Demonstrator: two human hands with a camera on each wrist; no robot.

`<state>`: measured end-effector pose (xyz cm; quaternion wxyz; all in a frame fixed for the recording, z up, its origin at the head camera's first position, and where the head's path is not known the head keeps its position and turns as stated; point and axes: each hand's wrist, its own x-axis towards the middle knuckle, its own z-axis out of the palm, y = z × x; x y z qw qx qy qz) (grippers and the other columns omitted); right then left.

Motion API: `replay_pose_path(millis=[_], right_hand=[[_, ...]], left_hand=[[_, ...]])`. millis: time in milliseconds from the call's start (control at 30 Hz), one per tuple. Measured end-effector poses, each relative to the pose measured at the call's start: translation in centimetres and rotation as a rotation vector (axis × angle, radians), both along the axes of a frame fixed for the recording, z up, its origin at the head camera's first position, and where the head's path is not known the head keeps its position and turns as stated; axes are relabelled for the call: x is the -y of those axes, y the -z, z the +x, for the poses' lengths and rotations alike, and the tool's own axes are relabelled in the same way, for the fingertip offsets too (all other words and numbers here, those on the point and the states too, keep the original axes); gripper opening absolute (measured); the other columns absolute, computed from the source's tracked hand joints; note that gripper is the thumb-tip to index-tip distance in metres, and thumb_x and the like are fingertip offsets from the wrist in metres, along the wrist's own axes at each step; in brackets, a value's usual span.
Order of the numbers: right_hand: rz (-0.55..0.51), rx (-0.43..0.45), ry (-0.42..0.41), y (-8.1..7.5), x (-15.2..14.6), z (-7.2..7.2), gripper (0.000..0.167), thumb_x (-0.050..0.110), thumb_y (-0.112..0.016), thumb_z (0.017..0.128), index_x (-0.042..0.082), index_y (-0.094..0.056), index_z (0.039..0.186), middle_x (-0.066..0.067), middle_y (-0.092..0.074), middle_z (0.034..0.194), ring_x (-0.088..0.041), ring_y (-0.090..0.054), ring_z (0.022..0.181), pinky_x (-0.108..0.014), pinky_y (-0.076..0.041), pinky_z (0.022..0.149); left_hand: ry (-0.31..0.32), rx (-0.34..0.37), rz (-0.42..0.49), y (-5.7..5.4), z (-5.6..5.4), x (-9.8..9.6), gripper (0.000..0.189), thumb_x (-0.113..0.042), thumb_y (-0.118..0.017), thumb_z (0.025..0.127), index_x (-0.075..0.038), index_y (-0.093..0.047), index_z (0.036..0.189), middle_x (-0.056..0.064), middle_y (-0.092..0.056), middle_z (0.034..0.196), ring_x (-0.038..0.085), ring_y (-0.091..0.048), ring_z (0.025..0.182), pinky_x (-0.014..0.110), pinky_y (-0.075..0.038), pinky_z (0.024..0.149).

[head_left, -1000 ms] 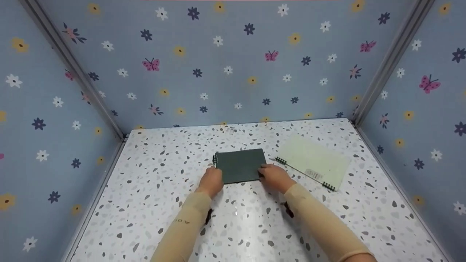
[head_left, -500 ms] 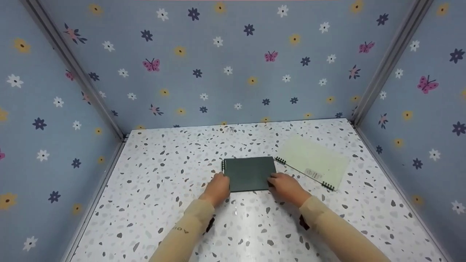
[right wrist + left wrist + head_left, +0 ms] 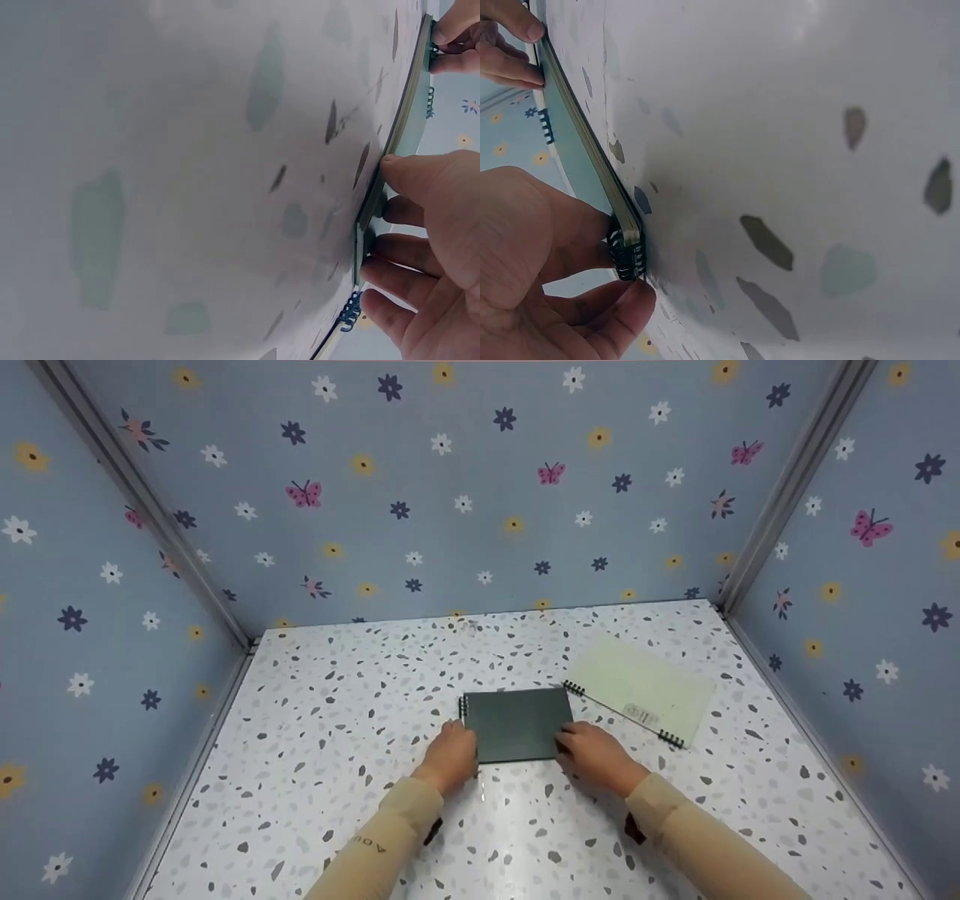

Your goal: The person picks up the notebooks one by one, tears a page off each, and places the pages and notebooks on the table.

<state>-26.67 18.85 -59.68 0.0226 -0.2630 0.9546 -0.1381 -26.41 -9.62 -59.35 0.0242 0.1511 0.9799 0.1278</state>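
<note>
A dark green spiral notebook lies closed on the speckled table, its coil at the left edge, in the head view. My left hand holds that coil side; in the left wrist view the thumb and fingers pinch around the black coil at the near corner. On the opposite edge is my right hand, gripping the near right corner. The right wrist view shows its thumb on the notebook's edge and the other fingers along the cover. Both forearms wear beige sleeves.
A pale yellow-green spiral notebook lies turned at an angle to the right, its upper coil close to the dark notebook's far right corner. Flowered blue panels rise behind and on both sides of the speckled tabletop.
Both hands have slid the dark green notebook to the right and toward the person, mostly in the first half second. The pale notebook stays in place on the table.
</note>
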Motion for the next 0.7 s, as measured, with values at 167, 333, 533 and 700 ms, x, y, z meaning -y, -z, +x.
replay_pose_path(millis=[167, 333, 533, 700], right_hand=[[-0.045, 0.097, 0.08, -0.2, 0.0, -0.3, 0.043, 0.025, -0.073, 0.106, -0.003, -0.071, 0.139, -0.022, -0.068, 0.142, -0.04, -0.064, 0.134, -0.056, -0.054, 0.116], [-0.067, 0.113, 0.164, -0.1, 0.1, -0.7, 0.046, 0.026, -0.075, 0.104, -0.006, -0.07, 0.137, -0.026, -0.066, 0.142, -0.042, -0.064, 0.133, -0.056, -0.054, 0.116], [-0.087, 0.108, 0.291, 0.0, 0.6, -1.4, 0.044, 0.029, -0.076, 0.103, -0.007, -0.071, 0.128, -0.021, -0.068, 0.118, -0.036, -0.065, 0.11, -0.055, -0.059, 0.099], [-0.184, 0.14, 0.374, 0.1, 0.9, -1.9, 0.04, 0.027, -0.078, 0.102, -0.01, -0.073, 0.118, -0.02, -0.07, 0.106, -0.032, -0.068, 0.096, -0.053, -0.061, 0.088]], left_hand=[[0.046, -0.076, -0.05, -0.3, 0.2, -0.4, 0.02, -0.009, -0.074, 0.098, 0.009, -0.077, 0.105, 0.028, -0.068, 0.123, 0.04, -0.067, 0.113, 0.051, -0.06, 0.104], [0.114, -0.039, -0.01, -0.5, 0.3, -1.1, 0.03, -0.024, -0.068, 0.106, 0.005, -0.075, 0.11, 0.025, -0.068, 0.13, 0.041, -0.066, 0.124, 0.054, -0.056, 0.112], [0.121, 0.016, 0.007, -0.1, -0.2, -1.4, 0.038, -0.036, -0.071, 0.105, 0.001, -0.075, 0.11, 0.023, -0.069, 0.135, 0.039, -0.067, 0.126, 0.053, -0.057, 0.111], [0.155, 0.01, -0.026, 0.2, -0.6, -1.5, 0.042, -0.04, -0.073, 0.104, 0.002, -0.076, 0.109, 0.02, -0.073, 0.128, 0.037, -0.071, 0.118, 0.051, -0.06, 0.105]])
